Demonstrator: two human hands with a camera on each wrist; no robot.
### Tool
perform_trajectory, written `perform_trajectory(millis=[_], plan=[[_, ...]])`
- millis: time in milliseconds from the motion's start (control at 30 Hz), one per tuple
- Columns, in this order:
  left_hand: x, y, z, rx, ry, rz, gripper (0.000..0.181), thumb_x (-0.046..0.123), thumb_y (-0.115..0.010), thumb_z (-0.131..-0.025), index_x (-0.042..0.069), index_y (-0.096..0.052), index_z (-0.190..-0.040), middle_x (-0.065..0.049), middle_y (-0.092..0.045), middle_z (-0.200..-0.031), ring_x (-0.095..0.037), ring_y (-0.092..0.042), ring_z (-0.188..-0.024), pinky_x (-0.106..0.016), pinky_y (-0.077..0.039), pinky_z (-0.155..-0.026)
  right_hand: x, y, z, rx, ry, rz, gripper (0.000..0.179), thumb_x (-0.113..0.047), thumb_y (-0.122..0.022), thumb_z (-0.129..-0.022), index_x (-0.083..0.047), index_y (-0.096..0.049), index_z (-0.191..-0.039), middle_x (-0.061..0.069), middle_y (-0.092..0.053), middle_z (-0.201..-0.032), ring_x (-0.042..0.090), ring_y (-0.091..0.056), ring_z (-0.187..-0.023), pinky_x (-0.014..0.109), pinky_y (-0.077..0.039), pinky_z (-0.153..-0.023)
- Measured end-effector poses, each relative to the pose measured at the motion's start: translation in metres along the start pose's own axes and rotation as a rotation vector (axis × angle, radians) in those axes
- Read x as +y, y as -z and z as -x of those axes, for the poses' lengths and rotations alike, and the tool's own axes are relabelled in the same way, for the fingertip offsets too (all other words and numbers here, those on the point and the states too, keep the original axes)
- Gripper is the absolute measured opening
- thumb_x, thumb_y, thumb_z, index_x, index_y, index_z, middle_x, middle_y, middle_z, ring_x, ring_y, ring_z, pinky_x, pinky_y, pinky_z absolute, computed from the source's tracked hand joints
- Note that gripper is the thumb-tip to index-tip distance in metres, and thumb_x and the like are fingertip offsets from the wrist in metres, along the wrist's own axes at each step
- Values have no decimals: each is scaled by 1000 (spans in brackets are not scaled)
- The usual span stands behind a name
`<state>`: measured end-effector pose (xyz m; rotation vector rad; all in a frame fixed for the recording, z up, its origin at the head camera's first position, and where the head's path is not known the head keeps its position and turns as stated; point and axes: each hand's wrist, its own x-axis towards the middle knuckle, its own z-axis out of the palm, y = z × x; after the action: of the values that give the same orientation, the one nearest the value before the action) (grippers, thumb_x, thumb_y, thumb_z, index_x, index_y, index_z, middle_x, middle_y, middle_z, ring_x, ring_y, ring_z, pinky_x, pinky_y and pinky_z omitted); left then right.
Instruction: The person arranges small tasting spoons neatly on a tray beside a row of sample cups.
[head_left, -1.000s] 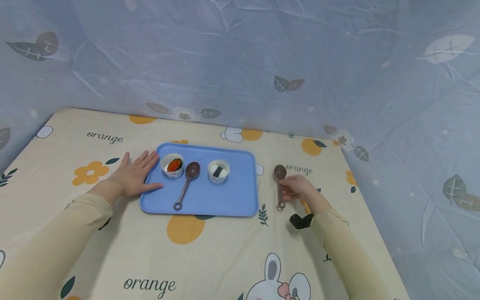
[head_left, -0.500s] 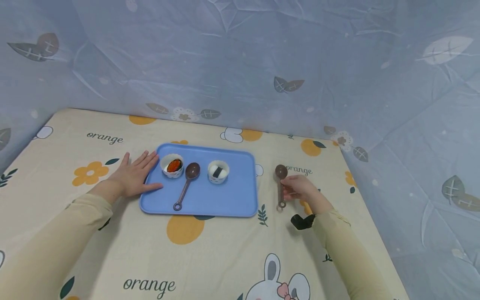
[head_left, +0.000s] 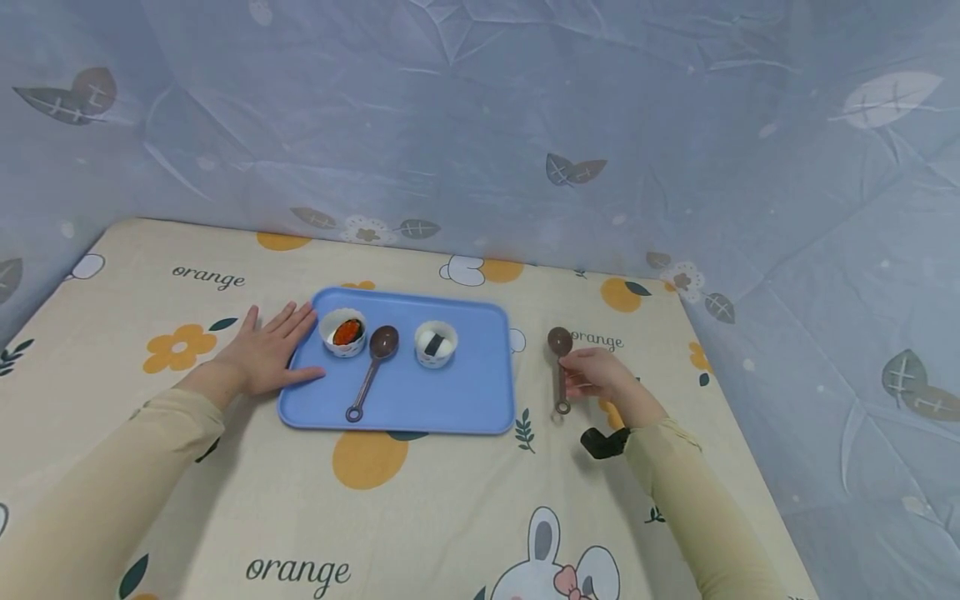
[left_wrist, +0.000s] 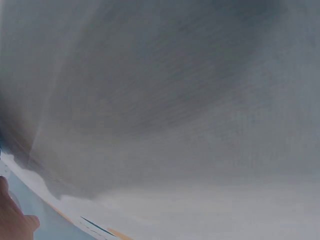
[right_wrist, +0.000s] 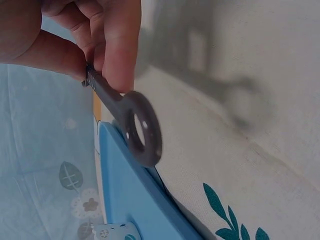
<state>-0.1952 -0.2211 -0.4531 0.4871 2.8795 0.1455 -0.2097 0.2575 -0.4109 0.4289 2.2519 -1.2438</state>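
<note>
The right hand [head_left: 598, 375] pinches the spoon [head_left: 559, 342] between thumb and fingers partway along its handle, so the bowl sticks out beyond the fingertips on the side away from the person and the ring [right_wrist: 145, 130] at the handle's end hangs free on the nearer side. Holding it there probably keeps the heavier bowl from tipping and leaves the inside of the bowl untouched. The spoon seems to be clear of the tablecloth [head_left: 300, 517], since the right wrist view shows its shadow lying apart from the ring. The blue tray [head_left: 442, 408] lies just to the left of that hand. At its opposite end the left hand [head_left: 262, 354] holds nothing: it lies flat with fingers spread, fingertips at the left rim and thumb reaching over onto the tray, likely to stop it sliding. Just right of those left fingers stands a paper cup [head_left: 347, 350] with orange-topped sushi [head_left: 347, 332], then a second spoon [head_left: 384, 342], laid slanting with its ring toward the person, and further along another cup [head_left: 435, 362] holding a rice ball [head_left: 444, 346] with a dark band. The cups presumably keep each piece upright and separate. A dark object [head_left: 600, 443] sits beside the right sleeve [head_left: 675, 467], just behind that hand.
</note>
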Motion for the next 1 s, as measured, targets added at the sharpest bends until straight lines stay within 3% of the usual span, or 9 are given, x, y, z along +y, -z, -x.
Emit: perform_trajectory(millis=[1000], plan=[[0,1,1,7,-7,0,101,70,-45,-82,0,-13,-148,-21,-10,-156,-42,-8,-143,-69,6,-108,-18,-9,4,-14,38,-10,32,-20,-50,-95,1,-55,-119,1,-56,-84,11,-58,-74,21,-54,-68]])
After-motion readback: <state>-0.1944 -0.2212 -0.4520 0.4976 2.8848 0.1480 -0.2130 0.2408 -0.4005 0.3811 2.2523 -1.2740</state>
